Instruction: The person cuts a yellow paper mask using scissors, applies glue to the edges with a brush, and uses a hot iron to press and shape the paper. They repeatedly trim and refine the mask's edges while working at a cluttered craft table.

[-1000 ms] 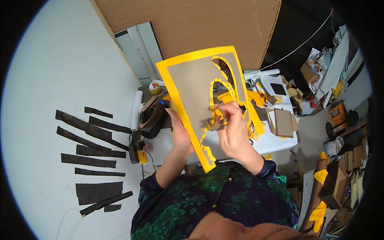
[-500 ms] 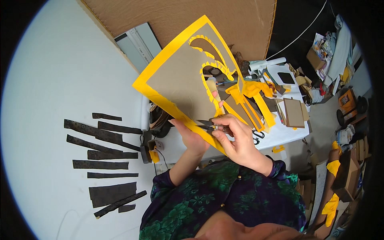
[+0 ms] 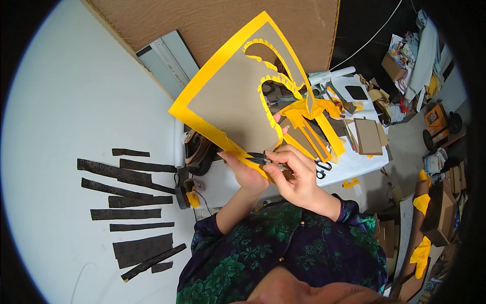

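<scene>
I hold up a flat brown cardboard shape [image 3: 230, 99] edged with yellow tape, with curved cut-outs near its top. My left hand [image 3: 245, 175] grips its lower edge from below. My right hand [image 3: 298, 180] is closed on a small pair of scissors [image 3: 263, 160], whose blades meet the yellow border at the bottom edge. Loose yellow strips [image 3: 309, 114] hang from the right side of the shape.
Several black strips [image 3: 126, 197] lie on the white surface at left. An iron [image 3: 195, 149] stands on the white table, with black scissors [image 3: 321, 169] and cardboard pieces [image 3: 367, 136] to the right. A large brown board [image 3: 217, 20] leans behind. Boxes clutter the floor at right.
The cardboard shape has turned and tilted, its corner now pointing left. Both hands shifted from its middle down to the lower edge, where the scissors now sit.
</scene>
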The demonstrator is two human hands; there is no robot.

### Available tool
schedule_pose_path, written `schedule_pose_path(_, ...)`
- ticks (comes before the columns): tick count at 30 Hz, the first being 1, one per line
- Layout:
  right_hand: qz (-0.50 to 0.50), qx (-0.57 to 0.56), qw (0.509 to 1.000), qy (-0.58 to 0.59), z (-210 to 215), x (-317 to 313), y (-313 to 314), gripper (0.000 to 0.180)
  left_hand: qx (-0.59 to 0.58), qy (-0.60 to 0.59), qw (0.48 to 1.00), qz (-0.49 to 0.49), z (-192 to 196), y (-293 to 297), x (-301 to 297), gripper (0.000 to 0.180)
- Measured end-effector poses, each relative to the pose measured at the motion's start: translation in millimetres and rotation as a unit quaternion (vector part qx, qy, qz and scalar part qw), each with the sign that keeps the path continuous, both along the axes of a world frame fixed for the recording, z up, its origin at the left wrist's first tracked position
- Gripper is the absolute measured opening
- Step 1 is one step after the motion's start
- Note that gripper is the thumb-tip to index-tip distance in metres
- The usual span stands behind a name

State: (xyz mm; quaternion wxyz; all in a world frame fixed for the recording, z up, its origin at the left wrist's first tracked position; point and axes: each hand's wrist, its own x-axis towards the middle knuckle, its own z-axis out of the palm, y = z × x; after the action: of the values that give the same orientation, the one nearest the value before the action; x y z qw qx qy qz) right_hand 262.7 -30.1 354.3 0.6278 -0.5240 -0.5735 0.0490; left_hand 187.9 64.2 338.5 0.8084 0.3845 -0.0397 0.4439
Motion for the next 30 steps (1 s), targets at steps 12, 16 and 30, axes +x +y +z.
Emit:
schedule_pose_path(12, -0.025, 0.026, 0.999, 0.013, -4, -2, 2, 0.020, -0.009, -0.029, 1.000, 0.008, 2, -5, 8, 0.099)
schedule_pose_path(16, -0.034, 0.045, 0.998, 0.019, -5, -3, 5, 0.019, -0.006, -0.025, 1.000, 0.017, 2, -6, 10, 0.099)
schedule_pose_path(30, -0.079, 0.057, 0.992, 0.077, -2, 2, 8, 0.022, -0.029, -0.039, 0.999, -0.002, -1, -7, 9, 0.098)
